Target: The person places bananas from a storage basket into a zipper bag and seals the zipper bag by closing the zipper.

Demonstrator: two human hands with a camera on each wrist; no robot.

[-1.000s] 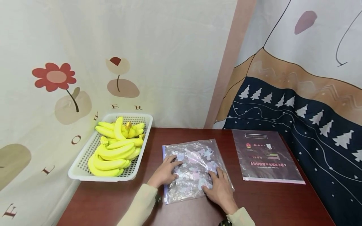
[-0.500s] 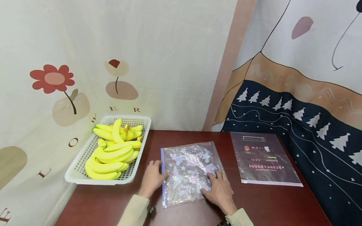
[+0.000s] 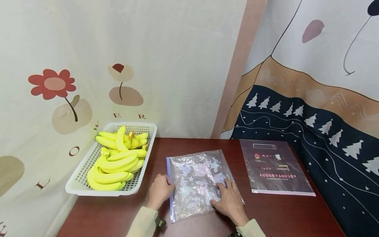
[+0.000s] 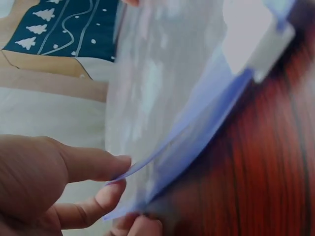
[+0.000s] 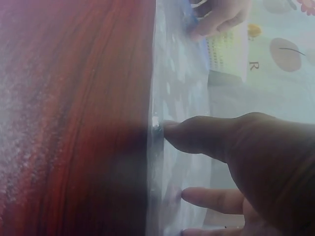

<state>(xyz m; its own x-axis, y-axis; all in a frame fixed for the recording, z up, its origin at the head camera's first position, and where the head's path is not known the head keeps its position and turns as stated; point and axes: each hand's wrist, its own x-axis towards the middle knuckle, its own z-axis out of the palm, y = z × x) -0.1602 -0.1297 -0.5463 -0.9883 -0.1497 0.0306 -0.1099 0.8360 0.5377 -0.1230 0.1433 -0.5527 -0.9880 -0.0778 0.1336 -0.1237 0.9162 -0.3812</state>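
Observation:
A clear zip bag (image 3: pixel 196 184) with pale star and butterfly prints lies on the table, its purple zip edge on the left. At that edge, my left hand (image 3: pixel 160 190) pinches one lip between thumb and forefinger. The left wrist view shows the two purple lips (image 4: pixel 197 132) parted near the fingers, with a white slider (image 4: pixel 261 44) at the far end of the strip. On the bag's right side rests my right hand (image 3: pixel 229 200), fingers spread and thumb (image 5: pixel 192 132) touching the plastic.
A white basket (image 3: pixel 71 188) holding several bunches of yellow bananas (image 3: pixel 113 164) stands at the left. To the right lies a dark printed zip bag (image 3: pixel 275 168) with a pink slider edge. Printed curtains (image 3: pixel 183 65) rise behind the reddish-brown table (image 3: pixel 272 217).
My left hand has moved off the bag's printed face to its purple zip edge and now pinches a lip there. My right hand stays on the bag's right side.

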